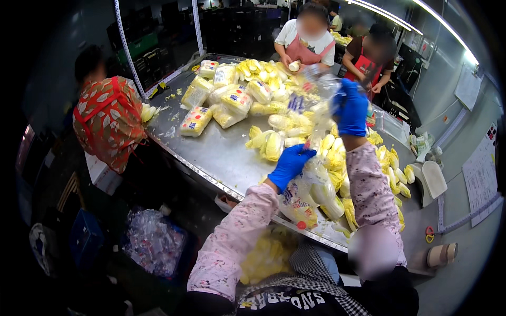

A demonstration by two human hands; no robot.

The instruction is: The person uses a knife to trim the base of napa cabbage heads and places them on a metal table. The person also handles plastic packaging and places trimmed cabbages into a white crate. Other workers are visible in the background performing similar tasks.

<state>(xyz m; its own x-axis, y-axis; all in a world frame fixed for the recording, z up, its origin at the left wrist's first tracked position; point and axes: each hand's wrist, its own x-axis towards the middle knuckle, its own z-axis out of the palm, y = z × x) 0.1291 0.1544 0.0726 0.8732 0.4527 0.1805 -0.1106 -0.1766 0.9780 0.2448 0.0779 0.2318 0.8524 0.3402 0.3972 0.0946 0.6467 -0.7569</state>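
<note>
Both my hands wear blue gloves. My right hand (350, 108) is raised over the table, its fingers closed on a clear printed plastic bag (322, 89), which is blurred by motion. Lower and to the left, my left hand (289, 164) pinches clear plastic hanging below the right hand. Whether it is the same bag is hard to tell. Below my left hand, another printed bag (298, 203) lies at the near table edge beside loose napa cabbages (328, 200). More pale yellow cabbages (282, 124) are heaped beyond my hands.
Bagged cabbages (196, 121) are stacked on the metal table (203, 152) at left. One person (110, 118) stands left; two others (305, 47) stand across. A bin of plastic bags (153, 242) is on the floor. A white scoop-like tray (429, 180) and scissors (430, 234) are at right.
</note>
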